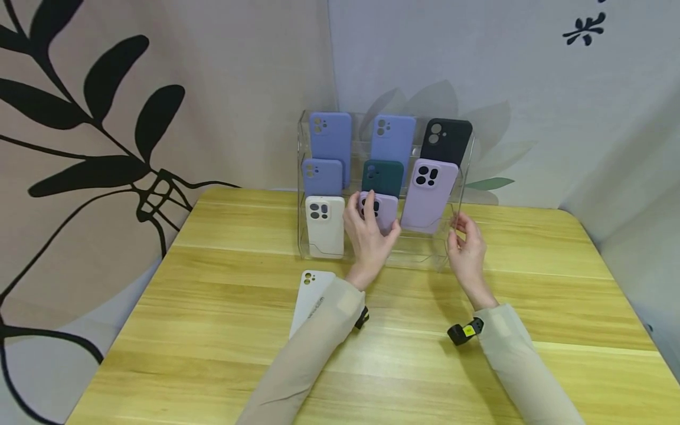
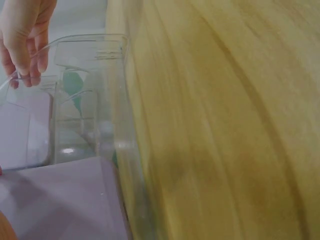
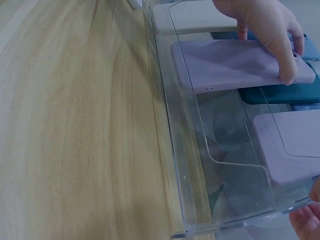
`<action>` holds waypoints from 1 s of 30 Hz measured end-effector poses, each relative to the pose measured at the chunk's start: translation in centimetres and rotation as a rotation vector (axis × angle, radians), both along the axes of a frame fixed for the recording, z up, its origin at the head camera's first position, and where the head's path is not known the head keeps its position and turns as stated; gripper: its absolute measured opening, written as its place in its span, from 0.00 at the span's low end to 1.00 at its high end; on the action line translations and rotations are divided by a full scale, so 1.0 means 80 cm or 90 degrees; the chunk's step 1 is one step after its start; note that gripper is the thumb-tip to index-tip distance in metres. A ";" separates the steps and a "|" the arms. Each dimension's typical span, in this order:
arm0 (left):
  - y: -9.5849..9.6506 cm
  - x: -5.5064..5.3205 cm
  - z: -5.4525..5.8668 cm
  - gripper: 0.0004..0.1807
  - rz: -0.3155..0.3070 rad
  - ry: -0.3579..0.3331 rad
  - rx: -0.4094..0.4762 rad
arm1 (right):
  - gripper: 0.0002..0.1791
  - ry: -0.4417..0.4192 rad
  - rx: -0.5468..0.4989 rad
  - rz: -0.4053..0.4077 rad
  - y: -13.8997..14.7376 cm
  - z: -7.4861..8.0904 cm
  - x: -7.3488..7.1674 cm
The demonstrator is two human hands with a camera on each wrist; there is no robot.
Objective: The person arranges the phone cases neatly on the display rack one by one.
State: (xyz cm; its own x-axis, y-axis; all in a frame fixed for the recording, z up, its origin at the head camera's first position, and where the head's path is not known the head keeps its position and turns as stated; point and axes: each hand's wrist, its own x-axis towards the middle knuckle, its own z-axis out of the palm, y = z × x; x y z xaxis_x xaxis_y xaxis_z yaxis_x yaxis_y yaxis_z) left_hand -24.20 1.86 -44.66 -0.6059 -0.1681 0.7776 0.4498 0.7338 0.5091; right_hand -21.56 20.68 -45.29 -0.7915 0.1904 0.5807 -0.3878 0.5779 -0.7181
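My left hand (image 1: 369, 236) grips a lilac phone case (image 1: 388, 206) by its sides, in the middle of the front tier of a clear acrylic display stand (image 1: 417, 260). Seen from the right wrist, the lilac case (image 3: 220, 62) stands in the tier, thumb and fingers of the left hand (image 3: 272, 32) at its two long edges. My right hand (image 1: 467, 245) pinches the stand's right side edge. The left wrist view shows this right hand (image 2: 27, 40) with fingertips on the clear rim. A second lilac case (image 1: 429, 203) leans one tier higher, between the hands.
A white case (image 1: 325, 227) stands front left; blue (image 1: 322, 177) and green (image 1: 382, 177) cases fill the middle tier. Along the back are two blue cases (image 1: 330, 136) (image 1: 393, 133) and a black one (image 1: 446, 141). Another white case (image 1: 310, 295) lies on the wooden table (image 1: 212, 330), partly under the left sleeve.
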 end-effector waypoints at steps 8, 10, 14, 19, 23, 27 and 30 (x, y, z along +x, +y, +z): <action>0.001 0.002 -0.012 0.38 0.014 -0.019 -0.019 | 0.17 0.003 0.007 -0.003 0.000 -0.001 -0.001; 0.002 0.003 -0.013 0.38 0.016 -0.026 -0.014 | 0.17 0.004 0.009 -0.004 0.000 -0.001 -0.001; 0.004 0.005 -0.012 0.38 0.024 -0.042 -0.012 | 0.16 0.002 0.011 -0.006 0.000 -0.001 -0.001; 0.006 0.009 -0.007 0.41 0.048 -0.083 -0.036 | 0.17 0.001 0.010 -0.005 0.000 0.000 0.000; 0.007 0.015 -0.001 0.42 0.063 -0.123 -0.062 | 0.17 0.002 0.009 -0.004 0.000 0.000 0.001; 0.003 0.020 0.005 0.41 0.054 -0.121 -0.075 | 0.17 0.003 0.008 -0.006 0.000 -0.001 0.001; -0.005 0.025 0.011 0.39 0.033 -0.083 -0.087 | 0.16 0.005 0.011 -0.007 -0.001 -0.001 0.001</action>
